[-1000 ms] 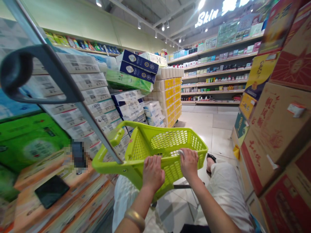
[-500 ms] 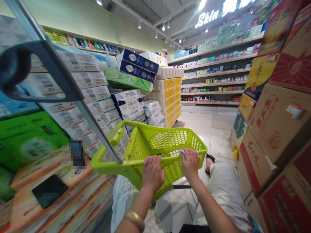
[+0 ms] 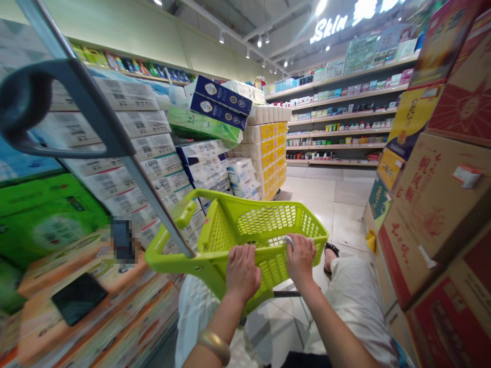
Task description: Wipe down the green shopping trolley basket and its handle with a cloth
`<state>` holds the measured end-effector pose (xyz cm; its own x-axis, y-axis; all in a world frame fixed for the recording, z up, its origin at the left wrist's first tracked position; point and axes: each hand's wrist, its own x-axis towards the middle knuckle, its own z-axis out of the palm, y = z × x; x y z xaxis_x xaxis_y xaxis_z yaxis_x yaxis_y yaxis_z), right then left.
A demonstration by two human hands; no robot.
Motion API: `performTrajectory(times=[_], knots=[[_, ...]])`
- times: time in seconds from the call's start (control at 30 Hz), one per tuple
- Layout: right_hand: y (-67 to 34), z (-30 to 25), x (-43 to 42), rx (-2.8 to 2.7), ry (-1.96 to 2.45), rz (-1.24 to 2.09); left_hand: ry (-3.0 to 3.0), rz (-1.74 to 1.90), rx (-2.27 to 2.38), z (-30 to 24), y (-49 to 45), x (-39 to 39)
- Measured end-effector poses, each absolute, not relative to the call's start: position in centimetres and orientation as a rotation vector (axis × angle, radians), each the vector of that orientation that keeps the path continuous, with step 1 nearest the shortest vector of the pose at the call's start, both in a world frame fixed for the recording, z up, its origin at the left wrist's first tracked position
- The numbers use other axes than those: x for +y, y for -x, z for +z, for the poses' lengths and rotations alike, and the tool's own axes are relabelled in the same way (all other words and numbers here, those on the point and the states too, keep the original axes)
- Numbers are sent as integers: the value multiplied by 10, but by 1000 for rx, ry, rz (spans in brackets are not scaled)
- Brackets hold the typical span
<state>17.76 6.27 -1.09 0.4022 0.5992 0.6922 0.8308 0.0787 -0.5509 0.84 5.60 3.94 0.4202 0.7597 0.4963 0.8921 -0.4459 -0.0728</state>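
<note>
A lime-green shopping basket cart (image 3: 218,263) with perforated sides stands tilted across my lap. My left hand (image 3: 242,273) grips its near rim, fingers curled over the top edge. Further right along the same rim, my right hand (image 3: 302,260) is closed with a small white cloth (image 3: 287,239) showing at its fingertips; most of the cloth is hidden by the fingers. Nothing lies in the visible part of the basket. From its left end rises a metal pole with a dark grey loop handle (image 3: 115,145).
Stacked tissue packs (image 3: 148,148) and orange cartons (image 3: 126,301) line the left; a black tablet-like object (image 3: 79,299) lies on the cartons. Brown cardboard boxes (image 3: 433,199) rise close on the right. Product shelves (image 3: 341,130) stand beyond the tiled floor (image 3: 320,199).
</note>
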Motion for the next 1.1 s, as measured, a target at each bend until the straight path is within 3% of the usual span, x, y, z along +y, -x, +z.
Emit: performTrajectory(times=[0.2,0.43,0.67,0.93,1.1], knots=[[-149,-7,58,-1562,1428,-182,2363,-560,-1415,37,-5,57],[-188,-13,63,-1277,1607,-279,2360,-571,-1432,35,-7,56],[-146,-4,58,-1577,1409,-170,2358,-575,-1415,36,-7,57],[-179,-10,63,-1304,1610,-277,2361,-579,-1434,36,-8,56],[-142,0,59,-1554,1425,-186,2373,-563,-1436,36,-10,56]])
